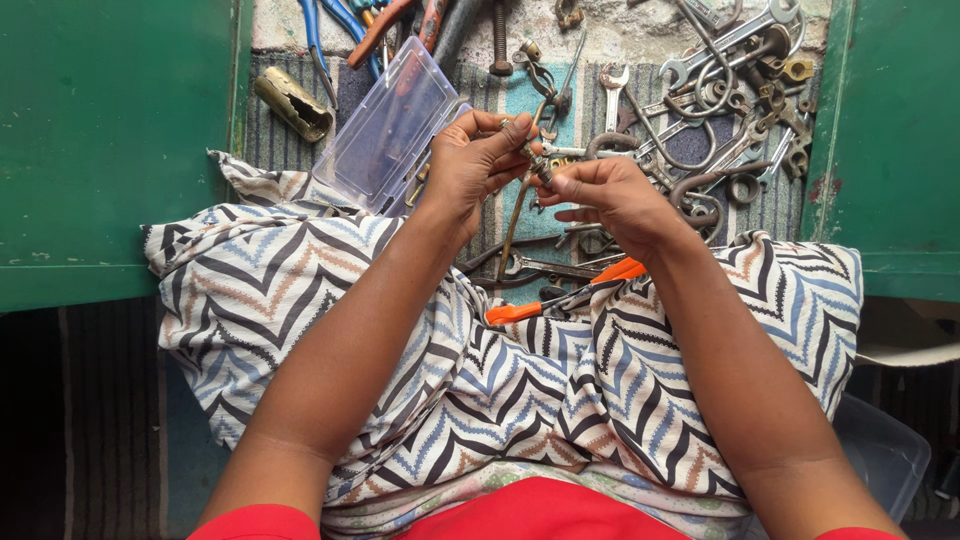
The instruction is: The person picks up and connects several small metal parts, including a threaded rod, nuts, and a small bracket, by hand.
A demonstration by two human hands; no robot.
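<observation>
Biggest thing in my feed is the chevron-print cloth point(300, 290) draped over the lap, filling the near half, with green metal panels point(100, 130) left and right. Past the knees there's a striped mat point(500, 95) with a clear plastic case point(390, 125) lying on the far left, and a heap of spanners and hooks point(720, 100) on the far right. An orange-handled tool point(560, 295) sits nearer, right at the edge of the lap. Both hands are up over the mat's middle: the left hand point(470, 165) and right hand point(610, 195) are each pinched shut on a small metal fitting point(535, 165) held between them, fingertips pressing on either end. Looks like a short bolt-type piece, though it's too small for me to say exactly. My guess is it's stiff, light for its size, and maybe a bit slick or greasy, so a fingertip pinch at the two ends seems the sensible hold.
</observation>
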